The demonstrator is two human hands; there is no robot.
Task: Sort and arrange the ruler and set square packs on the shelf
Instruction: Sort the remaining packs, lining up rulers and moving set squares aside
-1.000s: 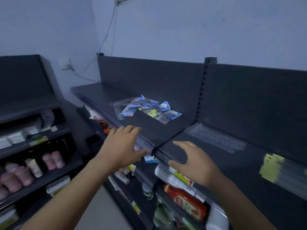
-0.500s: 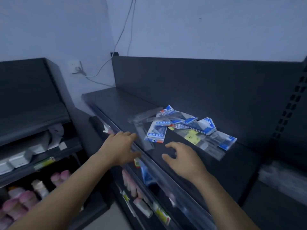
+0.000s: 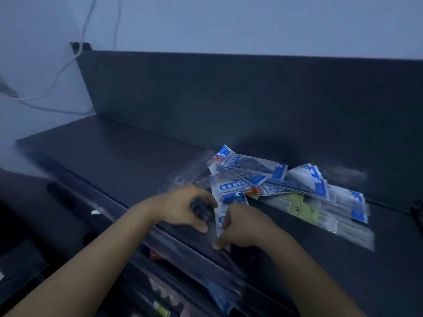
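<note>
A loose heap of packs (image 3: 286,186) lies on the dark top shelf (image 3: 109,156), toward its right end, between the front edge and the back panel (image 3: 229,99). The packs are flat clear plastic sleeves with blue-and-white printed headers, some with a small orange patch, overlapping at crossed angles. 1 sleeve near the middle of the heap carries a pale yellow label (image 3: 299,205), and the longest ones reach toward the shelf's right end. The front pack (image 3: 231,193) sits at the heap's near left side and runs toward the front edge. There the right hand (image 3: 245,225) has its fingers curled onto its lower end and pinches it. The left hand (image 3: 180,207) is just beside it, at the near end of a plain clear sleeve (image 3: 190,172) that points toward the back left. Its fingers and thumb curve in a C, but blur hides whether they actually grip the plastic. A white cable (image 3: 80,53) hangs down the wall above the shelf's left end. Lower shelves (image 3: 160,294) below the front edge hold goods too blurred to name.
</note>
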